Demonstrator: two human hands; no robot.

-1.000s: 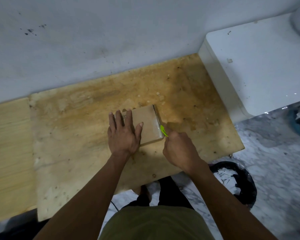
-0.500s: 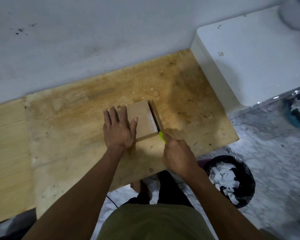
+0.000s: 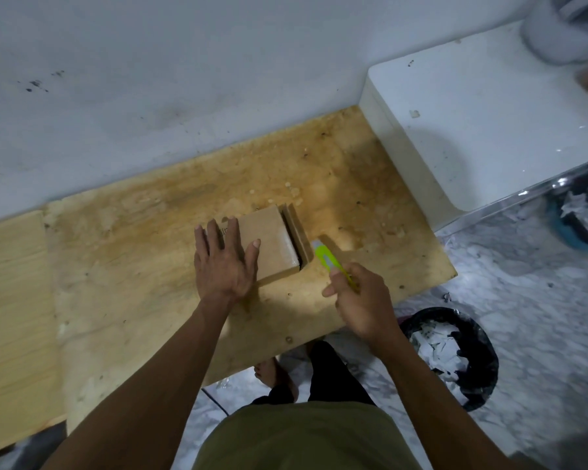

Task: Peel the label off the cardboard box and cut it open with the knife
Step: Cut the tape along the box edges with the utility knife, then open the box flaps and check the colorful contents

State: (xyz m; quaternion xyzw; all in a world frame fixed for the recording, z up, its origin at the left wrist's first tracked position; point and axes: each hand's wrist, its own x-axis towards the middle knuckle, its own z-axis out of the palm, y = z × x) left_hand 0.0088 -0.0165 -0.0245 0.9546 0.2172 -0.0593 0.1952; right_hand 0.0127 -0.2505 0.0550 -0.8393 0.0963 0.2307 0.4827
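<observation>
The cardboard box (image 3: 271,245) lies flat near the middle of the stained plywood board (image 3: 150,266), its right side flap (image 3: 297,232) folded out beside it. The left hand (image 3: 223,266) presses down on the box's left part with straight, spread fingers, while the right hand (image 3: 362,300) grips the green utility knife (image 3: 330,261) (its tip just beside the flap, whether it touches I can't tell). On the marble floor to the right stands a black bin (image 3: 455,354) with paper scraps in it.
</observation>
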